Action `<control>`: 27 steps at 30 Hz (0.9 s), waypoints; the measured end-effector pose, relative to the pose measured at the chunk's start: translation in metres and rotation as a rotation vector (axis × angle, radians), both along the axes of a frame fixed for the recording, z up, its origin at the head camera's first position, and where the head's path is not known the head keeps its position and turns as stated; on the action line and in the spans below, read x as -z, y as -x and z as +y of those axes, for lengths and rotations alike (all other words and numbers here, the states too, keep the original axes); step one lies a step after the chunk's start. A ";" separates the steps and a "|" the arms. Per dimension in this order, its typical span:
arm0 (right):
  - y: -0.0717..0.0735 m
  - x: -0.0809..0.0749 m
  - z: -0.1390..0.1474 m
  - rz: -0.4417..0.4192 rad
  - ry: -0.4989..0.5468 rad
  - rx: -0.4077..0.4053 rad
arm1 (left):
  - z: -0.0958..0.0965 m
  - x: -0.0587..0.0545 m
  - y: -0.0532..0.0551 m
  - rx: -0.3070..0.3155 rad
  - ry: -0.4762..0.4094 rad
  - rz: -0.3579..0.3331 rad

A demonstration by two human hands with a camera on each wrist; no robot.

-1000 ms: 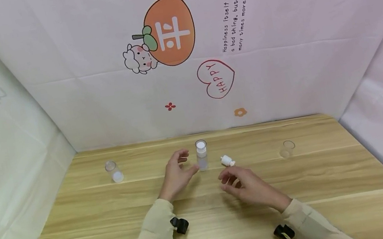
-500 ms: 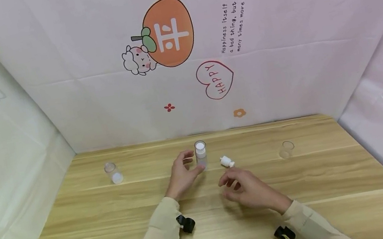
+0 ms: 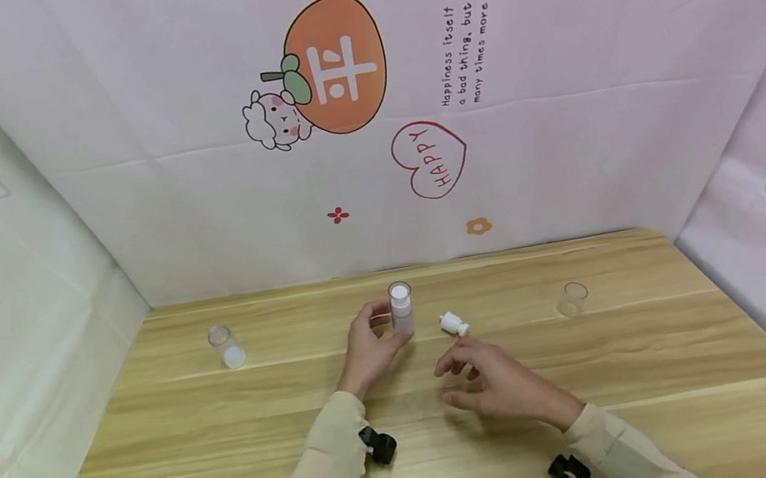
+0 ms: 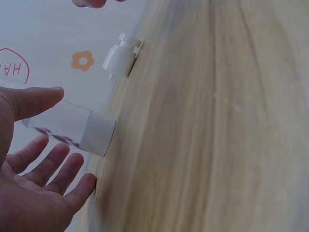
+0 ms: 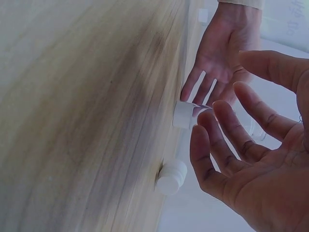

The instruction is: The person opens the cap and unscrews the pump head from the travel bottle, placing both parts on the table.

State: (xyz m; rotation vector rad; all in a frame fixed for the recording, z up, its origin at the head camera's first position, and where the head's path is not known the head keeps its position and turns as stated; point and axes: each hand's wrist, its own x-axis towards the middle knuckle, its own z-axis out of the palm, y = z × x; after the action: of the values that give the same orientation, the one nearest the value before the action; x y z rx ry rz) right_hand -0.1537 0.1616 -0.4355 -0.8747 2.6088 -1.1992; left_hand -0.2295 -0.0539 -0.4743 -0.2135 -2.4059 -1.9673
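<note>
A clear bottle with a white collar and a clear cap (image 3: pixel 402 313) stands upright near the back middle of the table. My left hand (image 3: pixel 369 349) is around its left side, thumb in front and fingers behind; in the left wrist view the fingers (image 4: pixel 67 174) are spread and not closed on the bottle's clear body (image 4: pixel 65 123). A small white pump head (image 3: pixel 454 323) lies on its side to the right of the bottle. Just nearer than it hovers my right hand (image 3: pixel 501 381), fingers loosely bent, thumb apart, holding nothing.
At the left stands another clear bottle with a white bottom (image 3: pixel 227 346). A clear cap (image 3: pixel 573 298) sits at the right. A printed cloth (image 3: pixel 236 221) rises behind the wooden table (image 3: pixel 238 466), with cloth at both sides too.
My left hand has moved right, from beside the bottle to around it. The right hand has barely shifted; its thumb and fingers have spread a little. Bottle and pump head stay put.
</note>
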 end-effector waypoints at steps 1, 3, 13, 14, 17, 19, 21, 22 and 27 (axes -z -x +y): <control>0.000 0.000 0.000 -0.002 0.000 -0.001 | 0.000 0.000 0.000 0.001 -0.007 0.002; 0.000 0.000 0.000 -0.003 0.001 -0.004 | 0.001 0.001 0.001 0.003 -0.024 0.004; 0.000 -0.002 -0.001 -0.015 -0.002 -0.015 | 0.006 0.002 0.003 0.005 -0.082 0.018; 0.000 -0.002 -0.001 -0.017 -0.004 -0.015 | 0.006 0.002 0.004 0.004 -0.084 0.018; 0.000 -0.002 -0.001 -0.015 -0.005 -0.020 | 0.007 0.001 0.004 0.002 -0.086 0.024; 0.000 0.000 -0.001 -0.008 -0.004 -0.025 | 0.008 0.001 0.004 0.002 -0.096 0.029; 0.000 0.001 -0.001 -0.002 0.000 -0.032 | 0.008 0.002 0.003 0.001 -0.103 0.036; 0.000 0.001 0.000 -0.001 0.000 -0.034 | 0.009 0.002 0.003 0.000 -0.110 0.039; 0.000 0.001 0.000 0.002 -0.002 -0.029 | 0.009 0.003 0.002 -0.003 -0.106 0.046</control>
State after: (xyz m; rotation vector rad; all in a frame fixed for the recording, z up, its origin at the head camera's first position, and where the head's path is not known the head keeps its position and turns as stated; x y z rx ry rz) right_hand -0.1537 0.1614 -0.4365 -0.9106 2.5897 -1.1895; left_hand -0.2320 -0.0454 -0.4769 -0.2496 -2.2651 -2.0585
